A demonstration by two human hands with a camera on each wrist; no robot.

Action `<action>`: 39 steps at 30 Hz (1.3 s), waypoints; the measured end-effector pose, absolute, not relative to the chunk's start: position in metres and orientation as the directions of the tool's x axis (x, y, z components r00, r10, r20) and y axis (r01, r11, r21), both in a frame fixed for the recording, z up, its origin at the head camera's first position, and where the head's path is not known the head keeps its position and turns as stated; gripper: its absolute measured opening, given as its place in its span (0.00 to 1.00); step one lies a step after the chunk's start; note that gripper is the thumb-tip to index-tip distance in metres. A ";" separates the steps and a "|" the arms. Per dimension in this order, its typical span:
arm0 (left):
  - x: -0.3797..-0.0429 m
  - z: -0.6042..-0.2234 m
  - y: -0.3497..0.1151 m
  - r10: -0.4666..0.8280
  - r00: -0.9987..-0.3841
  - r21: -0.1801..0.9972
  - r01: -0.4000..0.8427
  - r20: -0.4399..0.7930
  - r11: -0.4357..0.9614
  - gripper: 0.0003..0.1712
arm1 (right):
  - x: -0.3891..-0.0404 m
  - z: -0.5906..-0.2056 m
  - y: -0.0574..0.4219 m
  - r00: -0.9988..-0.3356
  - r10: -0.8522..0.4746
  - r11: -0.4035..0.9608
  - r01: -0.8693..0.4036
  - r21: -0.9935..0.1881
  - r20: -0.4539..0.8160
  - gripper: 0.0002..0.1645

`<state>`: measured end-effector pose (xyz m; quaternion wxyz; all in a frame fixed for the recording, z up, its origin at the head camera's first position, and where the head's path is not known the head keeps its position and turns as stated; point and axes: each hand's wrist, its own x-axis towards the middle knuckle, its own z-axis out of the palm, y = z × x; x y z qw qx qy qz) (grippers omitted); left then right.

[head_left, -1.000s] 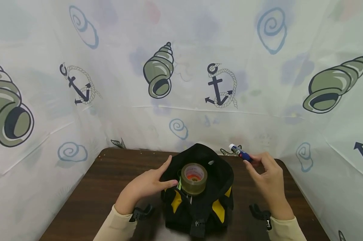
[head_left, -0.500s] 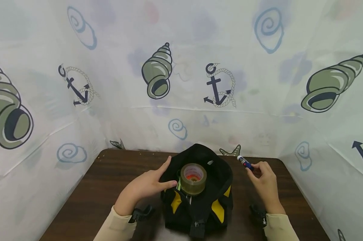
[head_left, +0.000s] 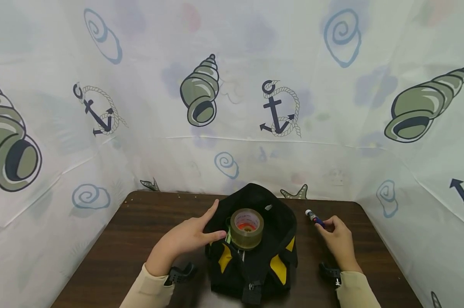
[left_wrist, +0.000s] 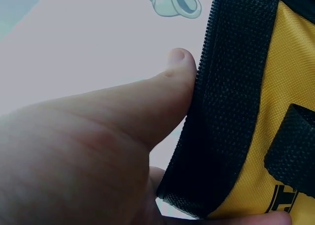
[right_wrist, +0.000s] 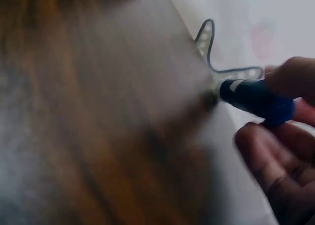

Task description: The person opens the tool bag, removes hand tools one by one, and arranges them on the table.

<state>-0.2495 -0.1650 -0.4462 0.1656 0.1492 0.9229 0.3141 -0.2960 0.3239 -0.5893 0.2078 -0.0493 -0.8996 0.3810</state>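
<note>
A black tool bag (head_left: pixel 255 261) with yellow patches stands on the table, its zippered mouth spread wide. My left hand (head_left: pixel 185 235) holds the bag's left rim, thumb at the zipper edge and fingers along the yellow outer side (left_wrist: pixel 290 52) in the left wrist view. A roll of brown packing tape (head_left: pixel 247 229) sits in the bag's mouth. To the right of the bag, my right hand (head_left: pixel 340 241) pinches a blue glue stick (head_left: pixel 314 218) by its blue end; its white end points away to the far left. In the right wrist view the glue stick (right_wrist: pixel 253 99) is between thumb and fingers.
The dark brown wooden table (head_left: pixel 139 226) ends at a white cloth backdrop (head_left: pixel 255 162) printed with shells and anchors. A green strip (head_left: pixel 228 236) shows beside the tape roll. A black strap with a buckle (head_left: pixel 252 286) hangs at the bag's front.
My right hand has moved down and slightly left with the glue stick, toward the table surface. The left hand, the bag and the tape roll have stayed put.
</note>
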 end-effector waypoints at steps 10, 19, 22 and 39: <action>-0.252 -0.447 -0.165 0.390 -0.897 0.637 0.177 -0.210 0.750 0.58 | -0.300 -0.603 0.327 -0.955 0.274 0.607 0.080 -0.791 0.114 0.21; -0.252 -0.447 -0.163 0.396 -0.894 0.643 0.179 -0.209 0.745 0.59 | -0.300 -0.601 0.325 -0.957 0.272 0.601 0.085 -0.795 0.103 0.24; -0.252 -0.446 -0.163 0.398 -0.892 0.642 0.180 -0.212 0.746 0.60 | -0.300 -0.602 0.324 -0.958 0.271 0.602 0.089 -0.793 0.099 0.24; -0.254 -0.447 -0.164 0.394 -0.890 0.643 0.165 -0.230 0.748 0.60 | -0.299 -0.599 0.320 -0.960 0.256 0.629 0.080 -0.773 0.109 0.20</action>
